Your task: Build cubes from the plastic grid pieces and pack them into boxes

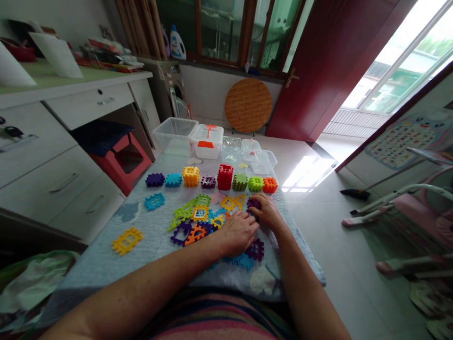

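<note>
My right hand [267,211] is closed on a dark purple piece [254,204] at the right side of the cloth-covered table. Beside it, my left hand [239,231] reaches over the loose pieces, its fingertips near the same purple piece; what they touch is hidden. A pile of flat notched pieces lies left of my hands, with a yellow window piece [200,213], a green piece [182,212] and an orange piece [196,233]. Another purple piece [256,249] and a blue piece [242,261] lie below my hands. Colour-sorted stacks, including a tall red one [225,177], stand in a row behind.
Clear plastic boxes [175,137] and a white lidded box [208,141] stand at the table's far edge. A blue piece [155,201] and a yellow piece [128,241] lie apart at the left. A red stool [123,160] stands left of the table [95,267].
</note>
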Motion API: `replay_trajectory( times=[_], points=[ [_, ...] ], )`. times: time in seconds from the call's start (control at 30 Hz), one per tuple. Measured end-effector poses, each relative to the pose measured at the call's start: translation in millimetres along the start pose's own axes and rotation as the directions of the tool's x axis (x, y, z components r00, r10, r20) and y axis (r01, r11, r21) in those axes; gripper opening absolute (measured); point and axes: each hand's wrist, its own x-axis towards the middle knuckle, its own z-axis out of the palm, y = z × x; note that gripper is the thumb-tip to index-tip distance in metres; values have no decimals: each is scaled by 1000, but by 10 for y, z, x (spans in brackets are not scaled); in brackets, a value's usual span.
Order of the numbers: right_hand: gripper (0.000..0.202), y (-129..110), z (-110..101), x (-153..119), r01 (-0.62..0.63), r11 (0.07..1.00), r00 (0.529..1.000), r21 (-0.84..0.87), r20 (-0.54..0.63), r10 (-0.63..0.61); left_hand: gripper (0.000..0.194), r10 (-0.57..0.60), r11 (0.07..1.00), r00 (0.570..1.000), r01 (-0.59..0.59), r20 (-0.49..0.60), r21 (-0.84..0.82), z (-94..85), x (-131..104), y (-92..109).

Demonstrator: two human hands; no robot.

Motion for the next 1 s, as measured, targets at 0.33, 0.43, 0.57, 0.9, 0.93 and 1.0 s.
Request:
replay_trajectory(
  times=[0.33,0.43,0.57,0.9,0.93,1.0],
  points=[
    [27,37,4,25,-18,998,1000,57,-18,19,28,-50,999,999,50,-20,-1,70,71,11],
    [26,34,3,26,-13,997,1000,73,-21,15,29,-87,996,996,87,-25,10,114,109,4],
    [24,36,-2,29,-10,996,1000,92,-20,12,27,-138,990,989,139,-60,16,130,150,-24],
    [27,32,18,30,-34,999,999,42,-24,35,17,-111,994,993,111,-36,-9,83,120,-72],
    [27,27,17,25,-27,998,999,47,-28,29,15,-107,994,993,106,-42,-13,64,100,-78],
    [32,22,13,8,-10,997,999,75,-40,13,14,-102,995,993,100,-64,-26,10,45,-102]
  ],
)
